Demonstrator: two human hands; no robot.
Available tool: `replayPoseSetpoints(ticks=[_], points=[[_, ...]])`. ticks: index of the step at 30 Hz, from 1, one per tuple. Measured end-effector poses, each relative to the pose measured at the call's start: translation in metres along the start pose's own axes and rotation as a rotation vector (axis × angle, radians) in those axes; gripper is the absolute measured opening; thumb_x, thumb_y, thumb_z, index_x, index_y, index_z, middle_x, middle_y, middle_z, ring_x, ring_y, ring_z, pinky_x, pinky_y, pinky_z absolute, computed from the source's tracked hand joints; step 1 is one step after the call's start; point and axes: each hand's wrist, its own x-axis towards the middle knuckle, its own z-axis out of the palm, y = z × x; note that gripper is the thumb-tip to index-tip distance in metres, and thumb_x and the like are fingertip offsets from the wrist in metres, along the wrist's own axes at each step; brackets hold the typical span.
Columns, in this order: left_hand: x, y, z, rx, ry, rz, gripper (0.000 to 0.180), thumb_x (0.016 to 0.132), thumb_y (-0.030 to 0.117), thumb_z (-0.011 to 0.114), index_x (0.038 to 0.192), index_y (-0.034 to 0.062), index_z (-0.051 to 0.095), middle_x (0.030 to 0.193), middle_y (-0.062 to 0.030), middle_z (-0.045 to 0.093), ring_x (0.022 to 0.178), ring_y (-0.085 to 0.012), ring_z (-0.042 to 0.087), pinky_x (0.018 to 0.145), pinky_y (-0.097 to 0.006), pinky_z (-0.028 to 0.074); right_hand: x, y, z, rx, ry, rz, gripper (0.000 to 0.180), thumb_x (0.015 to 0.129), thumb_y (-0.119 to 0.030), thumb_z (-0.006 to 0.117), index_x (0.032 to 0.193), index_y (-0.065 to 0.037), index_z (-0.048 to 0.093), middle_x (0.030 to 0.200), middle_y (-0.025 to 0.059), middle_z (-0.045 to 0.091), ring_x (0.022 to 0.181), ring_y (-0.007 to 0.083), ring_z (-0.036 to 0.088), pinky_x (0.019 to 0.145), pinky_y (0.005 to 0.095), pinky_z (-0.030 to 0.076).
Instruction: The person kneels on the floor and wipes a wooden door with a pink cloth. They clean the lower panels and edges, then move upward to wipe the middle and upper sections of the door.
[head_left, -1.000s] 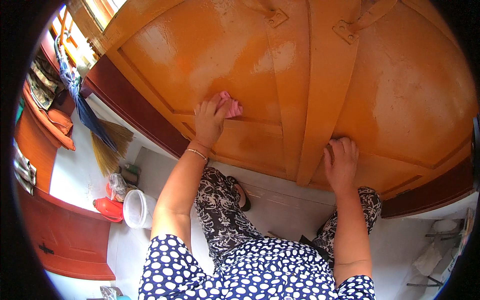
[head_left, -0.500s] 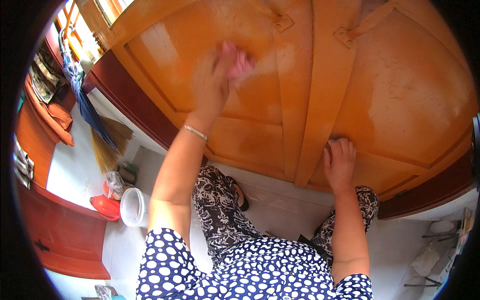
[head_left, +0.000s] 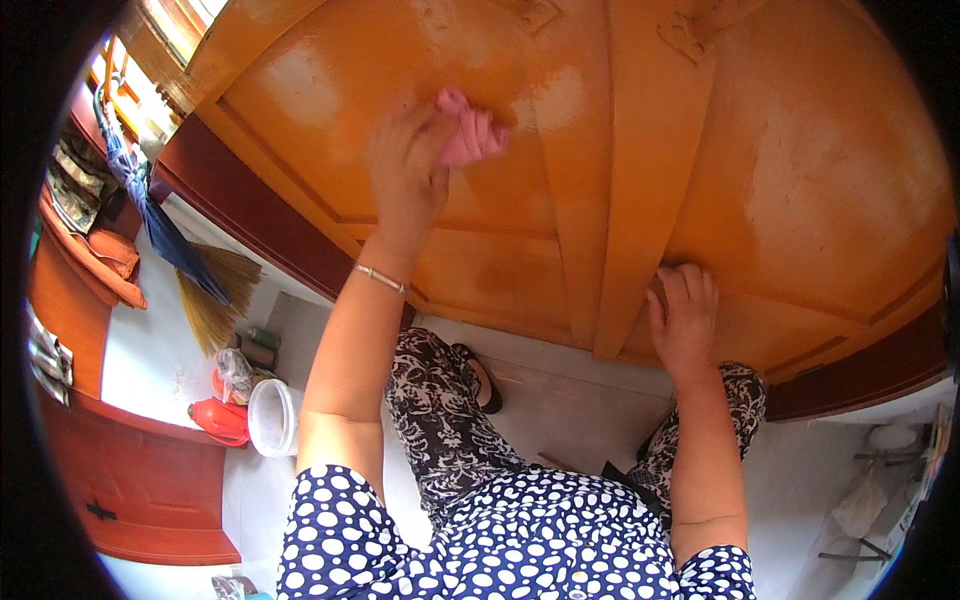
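Note:
A folded pink cloth [head_left: 472, 135] is in my left hand [head_left: 408, 165], pressed against the left panel of an orange-brown wooden double door [head_left: 480, 280]. Both the hand and the cloth are slightly blurred. My right hand [head_left: 688, 312] rests lower down, to the right of the door's raised middle strip [head_left: 650, 180]. Its fingers curl against the wood near that strip, and what the fingertips touch is partly hidden. Above, metal latch plates [head_left: 685, 38] sit on the door near its centre.
At left, a blue umbrella [head_left: 165, 225] hangs beside a straw broom [head_left: 215, 290]. Below stand a white plastic bucket [head_left: 272, 418] and a red plastic container [head_left: 218, 422]. A red-brown wooden piece [head_left: 140, 490] is at lower left, and a stand with bags [head_left: 865, 505] at lower right.
My left hand has shifted slightly left with the pink cloth, still on the left panel. My right hand stays by the middle strip. The view has tilted a little.

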Motion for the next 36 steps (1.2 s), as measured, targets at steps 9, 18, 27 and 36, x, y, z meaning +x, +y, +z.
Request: replayPoseSetpoints(ticks=[9,18,27,36], points=[[-0.101,0.018,0.007,0.007,-0.423,0.062,0.032,0.072,0.002,0.063,0.103,0.0071,0.066,0.111,-0.0086,0.062,0.097,-0.0299,0.059,0.081,-0.041,0.045,0.001,-0.001,-0.003,-0.004,-0.027,0.025,0.027,0.082,-0.008,0.069,0.107,-0.003,0.062,0.104,0.014,0.053,0.101,0.0338,0.051,0.088,0.0461,0.04],[-0.069,0.013,-0.008,0.141,-0.384,0.061,0.036,0.071,0.003,0.064,0.107,0.0065,0.066,0.111,-0.0117,0.062,0.1,-0.0305,0.059,0.084,-0.041,0.046,0.001,0.003,0.004,-0.006,0.014,-0.029,0.025,0.082,-0.005,0.068,0.106,-0.003,0.062,0.103,0.0139,0.053,0.101,0.0334,0.051,0.088,0.0458,0.04],[0.114,-0.02,-0.027,-0.007,0.249,-0.049,0.044,0.072,-0.005,0.066,0.114,0.0086,0.067,0.108,-0.0151,0.066,0.103,-0.0356,0.061,0.09,-0.044,0.049,0.0,0.005,0.003,0.0,0.003,-0.015,0.025,0.082,-0.005,0.068,0.106,-0.003,0.063,0.103,0.0134,0.053,0.1,0.0332,0.051,0.086,0.0451,0.04],[0.024,0.027,0.003,0.044,-0.042,-0.009,0.043,0.068,0.001,0.065,0.109,0.0095,0.067,0.11,-0.012,0.063,0.101,-0.034,0.06,0.083,-0.044,0.048,0.0,-0.002,0.001,-0.033,0.0,-0.011,0.028,0.08,-0.002,0.069,0.107,-0.004,0.062,0.102,0.013,0.054,0.099,0.0339,0.052,0.087,0.0446,0.041]])
